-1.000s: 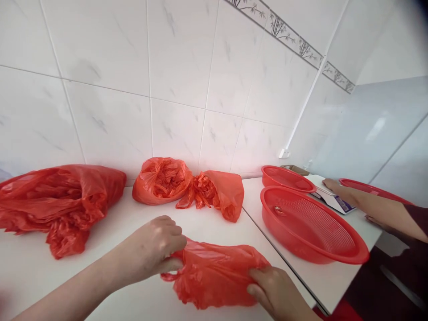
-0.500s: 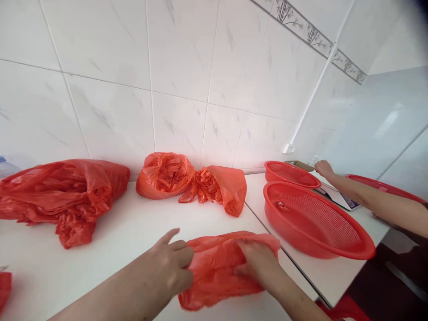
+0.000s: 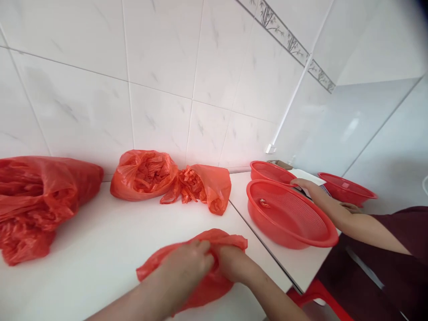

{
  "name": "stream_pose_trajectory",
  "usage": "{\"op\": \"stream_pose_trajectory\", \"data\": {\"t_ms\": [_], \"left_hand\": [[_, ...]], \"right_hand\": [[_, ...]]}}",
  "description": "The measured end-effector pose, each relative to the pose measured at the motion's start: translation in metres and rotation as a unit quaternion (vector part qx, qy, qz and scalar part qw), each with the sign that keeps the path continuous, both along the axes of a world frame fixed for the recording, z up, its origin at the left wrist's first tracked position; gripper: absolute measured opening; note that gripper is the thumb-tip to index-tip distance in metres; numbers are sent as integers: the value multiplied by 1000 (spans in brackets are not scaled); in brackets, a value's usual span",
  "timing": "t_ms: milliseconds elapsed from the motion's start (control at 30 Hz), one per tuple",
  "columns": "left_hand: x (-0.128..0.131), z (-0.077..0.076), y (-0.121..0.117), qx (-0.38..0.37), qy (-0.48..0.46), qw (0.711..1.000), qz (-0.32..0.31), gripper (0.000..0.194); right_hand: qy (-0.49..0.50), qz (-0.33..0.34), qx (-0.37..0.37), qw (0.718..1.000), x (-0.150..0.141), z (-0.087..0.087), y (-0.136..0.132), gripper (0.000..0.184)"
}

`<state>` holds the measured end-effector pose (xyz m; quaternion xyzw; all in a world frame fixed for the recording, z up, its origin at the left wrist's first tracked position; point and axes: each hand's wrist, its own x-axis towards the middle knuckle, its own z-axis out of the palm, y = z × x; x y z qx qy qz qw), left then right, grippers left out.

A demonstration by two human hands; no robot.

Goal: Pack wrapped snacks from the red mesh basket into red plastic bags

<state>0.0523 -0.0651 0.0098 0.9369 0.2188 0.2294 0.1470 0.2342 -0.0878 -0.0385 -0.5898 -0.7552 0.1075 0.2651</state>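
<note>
A thin red plastic bag [image 3: 209, 292] lies spread and crumpled on the white table in front of me. My left hand [image 3: 189, 267], slightly blurred, is closed with curled fingers at the bag's middle. Just beside it, my right hand [image 3: 236, 263] grips the bag's folds, its fingertips hidden in the plastic. Farther back, against the wall, rests a rounded red bag [image 3: 147, 174] stuffed with crumpled red plastic. Touching it on the right is a smaller red bag [image 3: 219, 187], lying on its side with bunched plastic at its mouth.
A large red bag bundle [image 3: 76, 183] sits at left. On the adjoining table [image 3: 309, 269] stand a red basket [image 3: 290, 236] with a small wrapped item [image 3: 265, 203], and another basket [image 3: 269, 171] behind. A co-worker's arm [image 3: 331, 209] reaches across there. A red stool [image 3: 317, 292] is below.
My left hand has moved right onto the bag, its pointing index finger now curled in. The bag is more gathered between my hands. The view has turned right, and the co-worker's hand has shifted.
</note>
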Motion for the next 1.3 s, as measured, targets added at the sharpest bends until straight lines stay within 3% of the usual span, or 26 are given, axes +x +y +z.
{"op": "stream_pose_trajectory", "data": {"t_ms": [67, 133, 233, 333, 400, 467, 567, 633, 733, 833, 933, 1000, 1167, 1233, 1300], "left_hand": [[-6, -15, 24, 1, 30, 997, 67, 26], [-17, -18, 41, 2, 80, 992, 100, 48], [-34, -11, 48, 0, 137, 986, 99, 61], [-46, -7, 47, 7, 90, 992, 86, 53], [-54, -9, 46, 37, 16, 993, 110, 44], [-64, -14, 47, 64, -58, 984, 155, 42], [-77, -28, 47, 6, -133, 966, 220, 54], [-81, -40, 45, -81, -161, 955, 235, 61], [-81, -56, 43, -216, -185, 933, 219, 64], [-75, -62, 43, -320, -227, 894, 216, 66], [-70, -62, 45, -368, -274, 855, 244, 69], [-68, -63, 47, -391, -295, 832, 262, 68], [-68, -73, 55, -430, -323, 797, 276, 62], [-68, -77, 58, -443, -323, 791, 273, 63], [-69, -80, 60, -454, -324, 785, 270, 65]], "right_hand": [[-9, 30, -46, 998, 8, 2, -5, 35], [29, 43, -50, 997, 13, 8, -10, 48], [118, 34, -25, 992, 17, 25, -20, 36], [134, -64, 87, 985, 36, 42, -29, 20], [68, -176, 173, 967, 64, 48, -36, 22], [-41, -276, 206, 938, 102, 46, -42, 33], [-164, -317, 143, 923, 154, 34, -51, 49], [-187, -311, 87, 928, 174, 26, -58, 42], [-199, -326, 34, 924, 171, 23, -70, 33], [-202, -327, 3, 923, 144, 29, -83, 32], [-170, -291, -16, 941, 124, 41, -91, 37], [-130, -284, -31, 950, 125, 51, -91, 38], [-84, -307, -79, 945, 168, 67, -64, 35], [-78, -272, -110, 953, 185, 66, -49, 47], [-50, -255, -72, 963, 193, 60, -36, 56]]}}
